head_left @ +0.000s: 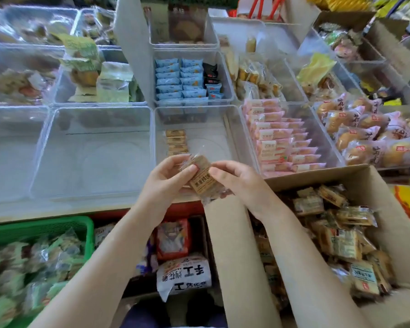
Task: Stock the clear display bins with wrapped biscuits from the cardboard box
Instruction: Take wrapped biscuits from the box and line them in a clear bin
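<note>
Item 1. Wrapped biscuits in hand (200, 176): a small stack of brown packets in clear film, held at the centre of the view, above the near rim of the middle clear bin (232, 138). The left hand (168, 178) grips the stack from the 9 o'clock side, thumb across the top face and fingers curled beneath. The right hand (234, 179) pinches it from the 3 o'clock side, thumb tip touching the label.

Item 2. Middle clear bin: mostly bare floor; one short row of the same brown biscuits (176, 142) lies against its left wall, at 12 o'clock from the hands.

Item 3. Cardboard box (402, 235): open, at 4 o'clock from the hands, loosely filled with more brown packets (341, 242). Its near flap (232, 256) stands between the two forearms.

Item 4. Left clear bin (45, 147): at 9 o'clock, nothing seen inside.

Item 5. Blue packets (180, 79): stacked in two neat columns in the bin at 12 o'clock, behind the middle bin.

Item 6. Pink packets (277, 136): overlapping rows in the bin at 2 o'clock.

Item 7. Green basket (57, 227): at 8 o'clock, below the bin shelf, holding green-wrapped snacks.

Item 8. White printed bag (184, 275): at 6 o'clock, between the forearms, lying below a red packet (173, 237).
</note>
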The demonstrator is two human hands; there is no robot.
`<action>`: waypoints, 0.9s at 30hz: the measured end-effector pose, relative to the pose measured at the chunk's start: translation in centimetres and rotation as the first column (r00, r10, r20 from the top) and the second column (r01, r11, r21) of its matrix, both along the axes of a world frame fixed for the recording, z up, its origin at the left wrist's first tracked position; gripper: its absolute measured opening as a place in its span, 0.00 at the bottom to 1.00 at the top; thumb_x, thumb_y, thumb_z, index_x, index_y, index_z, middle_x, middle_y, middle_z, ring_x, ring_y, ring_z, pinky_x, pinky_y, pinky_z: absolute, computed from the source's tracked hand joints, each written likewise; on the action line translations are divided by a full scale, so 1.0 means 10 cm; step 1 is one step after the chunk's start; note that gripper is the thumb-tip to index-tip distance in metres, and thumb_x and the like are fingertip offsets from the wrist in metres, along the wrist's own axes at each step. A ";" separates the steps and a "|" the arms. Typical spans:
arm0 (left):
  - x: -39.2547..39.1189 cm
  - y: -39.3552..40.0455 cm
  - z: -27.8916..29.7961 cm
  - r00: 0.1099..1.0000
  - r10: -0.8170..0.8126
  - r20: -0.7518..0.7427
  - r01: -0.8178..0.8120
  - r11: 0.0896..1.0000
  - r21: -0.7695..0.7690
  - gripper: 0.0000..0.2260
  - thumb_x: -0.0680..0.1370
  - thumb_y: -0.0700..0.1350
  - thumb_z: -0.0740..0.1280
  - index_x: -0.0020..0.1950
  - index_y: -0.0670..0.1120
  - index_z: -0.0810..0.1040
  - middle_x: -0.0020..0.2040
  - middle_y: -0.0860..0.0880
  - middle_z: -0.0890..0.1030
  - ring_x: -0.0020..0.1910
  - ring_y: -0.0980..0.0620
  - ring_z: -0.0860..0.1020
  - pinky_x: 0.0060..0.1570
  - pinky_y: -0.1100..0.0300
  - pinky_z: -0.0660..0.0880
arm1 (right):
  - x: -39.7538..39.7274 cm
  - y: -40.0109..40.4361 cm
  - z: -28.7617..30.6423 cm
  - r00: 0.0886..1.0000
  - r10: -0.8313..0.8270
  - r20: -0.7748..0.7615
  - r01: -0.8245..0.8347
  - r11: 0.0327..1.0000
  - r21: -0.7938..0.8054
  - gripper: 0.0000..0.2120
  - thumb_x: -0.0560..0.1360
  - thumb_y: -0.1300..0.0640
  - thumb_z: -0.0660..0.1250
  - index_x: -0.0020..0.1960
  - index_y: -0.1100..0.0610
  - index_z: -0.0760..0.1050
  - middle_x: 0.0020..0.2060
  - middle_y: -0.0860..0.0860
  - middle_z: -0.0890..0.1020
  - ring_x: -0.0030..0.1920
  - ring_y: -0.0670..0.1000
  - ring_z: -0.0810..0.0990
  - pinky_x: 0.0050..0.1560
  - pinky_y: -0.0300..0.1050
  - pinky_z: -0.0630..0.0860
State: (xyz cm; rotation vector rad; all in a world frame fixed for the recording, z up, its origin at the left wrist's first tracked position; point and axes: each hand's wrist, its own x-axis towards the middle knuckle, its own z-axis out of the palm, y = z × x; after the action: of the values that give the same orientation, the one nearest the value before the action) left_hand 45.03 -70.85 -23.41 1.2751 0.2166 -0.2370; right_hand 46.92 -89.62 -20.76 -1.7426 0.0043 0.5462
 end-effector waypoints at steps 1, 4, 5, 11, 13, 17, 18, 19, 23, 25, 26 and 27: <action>0.00 0.17 -0.05 1.000 0.021 -0.003 -0.021 1.000 0.018 0.17 0.73 0.47 0.72 0.60 0.44 0.80 0.50 0.45 0.85 0.49 0.46 0.84 0.43 0.55 0.82 | 0.03 0.15 -0.01 0.999 0.039 -0.028 -0.039 0.999 0.011 0.11 0.81 0.54 0.67 0.61 0.58 0.79 0.49 0.51 0.86 0.48 0.45 0.85 0.44 0.38 0.79; -0.01 0.75 -0.28 0.992 0.124 0.008 -0.124 0.977 0.175 0.08 0.79 0.49 0.70 0.56 0.49 0.82 0.51 0.47 0.85 0.51 0.51 0.83 0.53 0.54 0.80 | 0.19 0.67 -0.15 0.992 0.121 0.021 -0.118 0.984 -0.134 0.09 0.79 0.54 0.70 0.58 0.54 0.79 0.50 0.47 0.85 0.51 0.45 0.84 0.53 0.44 0.81; -0.01 0.99 -0.41 0.987 0.156 0.036 -0.159 0.929 0.334 0.07 0.80 0.50 0.69 0.56 0.50 0.82 0.52 0.49 0.85 0.53 0.53 0.82 0.57 0.55 0.77 | 0.26 0.85 -0.20 0.988 0.130 0.077 -0.109 0.967 -0.231 0.09 0.78 0.54 0.71 0.58 0.52 0.79 0.50 0.45 0.84 0.51 0.44 0.83 0.56 0.43 0.79; -0.07 2.13 -1.27 0.989 -0.147 0.005 0.051 0.375 0.925 0.09 0.80 0.54 0.69 0.54 0.52 0.86 0.54 0.53 0.86 0.56 0.50 0.81 0.62 0.52 0.65 | 0.68 1.92 -0.59 0.922 0.316 0.224 -0.178 0.859 -0.480 0.12 0.77 0.56 0.72 0.60 0.52 0.79 0.49 0.45 0.82 0.49 0.44 0.79 0.48 0.32 0.72; -0.07 2.20 -1.34 0.984 -0.159 0.074 0.001 0.428 0.904 0.11 0.78 0.56 0.68 0.51 0.53 0.87 0.51 0.54 0.86 0.52 0.50 0.82 0.56 0.54 0.62 | 0.79 2.17 -0.85 0.874 0.467 0.134 -0.274 0.702 -0.658 0.12 0.76 0.56 0.72 0.60 0.53 0.79 0.52 0.49 0.83 0.52 0.50 0.80 0.51 0.42 0.75; -0.09 2.20 -1.40 0.974 -0.158 0.163 -0.085 0.414 0.906 0.11 0.76 0.56 0.68 0.49 0.53 0.88 0.46 0.54 0.87 0.46 0.49 0.81 0.52 0.57 0.59 | 0.90 2.46 -1.20 0.749 0.646 -0.144 -0.409 0.281 -0.868 0.12 0.76 0.58 0.69 0.59 0.55 0.81 0.54 0.53 0.83 0.54 0.56 0.81 0.49 0.45 0.76; -0.10 2.20 -1.41 0.970 -0.158 0.186 -0.107 0.412 0.905 0.10 0.76 0.54 0.69 0.49 0.53 0.88 0.46 0.53 0.87 0.46 0.48 0.81 0.51 0.57 0.58 | 0.93 2.51 -1.26 0.713 0.666 -0.219 -0.458 0.205 -0.865 0.12 0.77 0.58 0.68 0.59 0.55 0.81 0.55 0.53 0.84 0.55 0.56 0.81 0.50 0.45 0.76; -0.10 2.21 -1.42 0.967 -0.152 0.205 -0.127 0.411 0.903 0.08 0.77 0.53 0.71 0.49 0.52 0.88 0.45 0.53 0.87 0.45 0.48 0.81 0.51 0.57 0.58 | 0.95 2.56 -1.32 0.677 0.676 -0.291 -0.508 0.143 -0.849 0.12 0.77 0.59 0.67 0.59 0.55 0.82 0.55 0.53 0.84 0.55 0.56 0.81 0.52 0.46 0.78; -0.10 2.21 -1.44 0.962 -0.151 0.226 -0.151 0.395 0.906 0.05 0.77 0.50 0.73 0.50 0.51 0.87 0.46 0.53 0.87 0.45 0.48 0.80 0.50 0.59 0.56 | 1.02 2.63 -1.48 0.628 0.661 -0.411 -0.595 0.067 -0.801 0.13 0.79 0.61 0.62 0.60 0.57 0.82 0.57 0.54 0.84 0.57 0.57 0.81 0.60 0.51 0.79; -0.11 2.21 -1.41 0.966 -0.160 0.202 -0.127 0.388 0.913 0.05 0.78 0.50 0.72 0.50 0.52 0.87 0.47 0.54 0.87 0.46 0.49 0.80 0.52 0.60 0.56 | 1.03 2.62 -1.45 0.646 0.656 -0.391 -0.593 0.108 -0.798 0.14 0.81 0.61 0.61 0.61 0.60 0.81 0.58 0.55 0.83 0.57 0.57 0.81 0.59 0.50 0.79; -0.10 2.22 -1.39 0.971 -0.157 0.179 -0.106 0.388 0.916 0.06 0.78 0.51 0.72 0.51 0.52 0.87 0.49 0.54 0.86 0.48 0.49 0.80 0.53 0.60 0.56 | 1.02 2.59 -1.39 0.677 0.648 -0.348 -0.577 0.174 -0.798 0.14 0.81 0.60 0.60 0.60 0.60 0.82 0.58 0.55 0.84 0.57 0.57 0.81 0.57 0.49 0.78; -0.10 2.22 -1.37 0.978 -0.150 0.146 -0.077 0.391 0.917 0.06 0.79 0.51 0.71 0.52 0.53 0.86 0.50 0.55 0.86 0.50 0.50 0.79 0.55 0.59 0.56 | 1.00 2.54 -1.32 0.729 0.623 -0.283 -0.546 0.281 -0.789 0.14 0.82 0.58 0.60 0.59 0.60 0.82 0.57 0.55 0.84 0.56 0.57 0.81 0.56 0.49 0.78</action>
State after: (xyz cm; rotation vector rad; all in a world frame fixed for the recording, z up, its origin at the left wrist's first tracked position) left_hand 44.05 -48.67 -37.10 2.4520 0.1290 0.0201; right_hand 56.96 -64.19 -33.96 -2.7646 -0.5724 1.1658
